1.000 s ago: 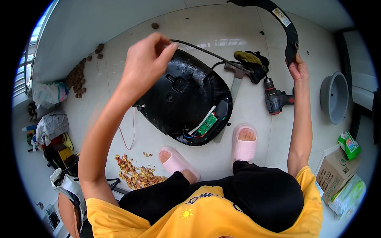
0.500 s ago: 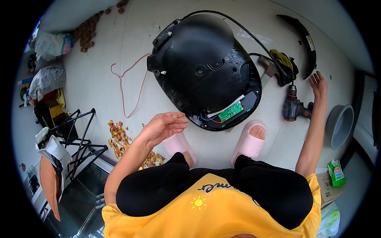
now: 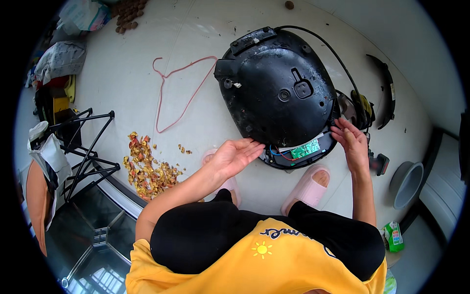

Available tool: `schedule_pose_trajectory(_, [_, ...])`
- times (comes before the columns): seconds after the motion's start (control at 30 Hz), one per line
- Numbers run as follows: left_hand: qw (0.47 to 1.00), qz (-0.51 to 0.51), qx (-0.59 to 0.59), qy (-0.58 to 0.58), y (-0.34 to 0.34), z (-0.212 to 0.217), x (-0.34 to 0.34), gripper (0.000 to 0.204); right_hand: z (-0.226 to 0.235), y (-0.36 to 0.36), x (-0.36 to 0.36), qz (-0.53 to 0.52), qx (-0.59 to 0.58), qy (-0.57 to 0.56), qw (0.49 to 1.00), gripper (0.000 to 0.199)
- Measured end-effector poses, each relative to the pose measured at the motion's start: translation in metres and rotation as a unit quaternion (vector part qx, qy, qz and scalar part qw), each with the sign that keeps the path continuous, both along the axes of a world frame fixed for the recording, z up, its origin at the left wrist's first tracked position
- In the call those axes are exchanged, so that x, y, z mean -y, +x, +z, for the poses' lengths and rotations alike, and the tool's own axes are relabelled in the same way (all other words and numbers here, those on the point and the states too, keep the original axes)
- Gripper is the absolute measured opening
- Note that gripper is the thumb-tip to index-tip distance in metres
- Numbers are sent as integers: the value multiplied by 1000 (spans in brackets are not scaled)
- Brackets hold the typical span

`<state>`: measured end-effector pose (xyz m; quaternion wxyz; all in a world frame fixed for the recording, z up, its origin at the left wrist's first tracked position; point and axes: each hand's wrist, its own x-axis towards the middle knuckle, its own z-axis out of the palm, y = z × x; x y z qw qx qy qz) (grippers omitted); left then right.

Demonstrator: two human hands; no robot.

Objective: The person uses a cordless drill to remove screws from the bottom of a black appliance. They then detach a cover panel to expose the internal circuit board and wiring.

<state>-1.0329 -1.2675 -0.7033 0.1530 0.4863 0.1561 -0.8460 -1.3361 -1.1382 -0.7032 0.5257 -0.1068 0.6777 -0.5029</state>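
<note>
A large black plastic appliance housing (image 3: 274,93) lies on the floor in front of me, its surface scuffed with whitish marks. On its near edge sits an exposed green circuit board (image 3: 306,149) with red and blue wires. My left hand (image 3: 239,158) is at the near left rim, fingers stretched out and tips against the edge. At the right rim is my right hand (image 3: 353,142), its slightly bent fingers apart and their tips touching the casing. Neither hand is closed round anything. A black cable (image 3: 338,51) loops from the far side round the right.
A pink wire hanger (image 3: 161,98) and dry yellowish-red scraps (image 3: 149,169) lie left. Right are a hammer (image 3: 346,105), a power drill (image 3: 379,164), a curved black strip (image 3: 387,88) and a grey basin (image 3: 407,183). A black folding frame (image 3: 93,142) stands left.
My right hand has come in from the far right, near the curved strip, to the housing's right rim. My left hand has moved to its near left edge. The view has shifted.
</note>
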Motion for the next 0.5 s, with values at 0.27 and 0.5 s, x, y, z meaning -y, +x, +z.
schedule_pose_trajectory(0.27, [997,34,-60,34,2,13,9,70,11,24,21,119,-87,59,987,45])
schedule_pose_trajectory(0.5, [1000,-20,-7,10,-12,29,17,61,21,34,34,43,-49,64,996,51])
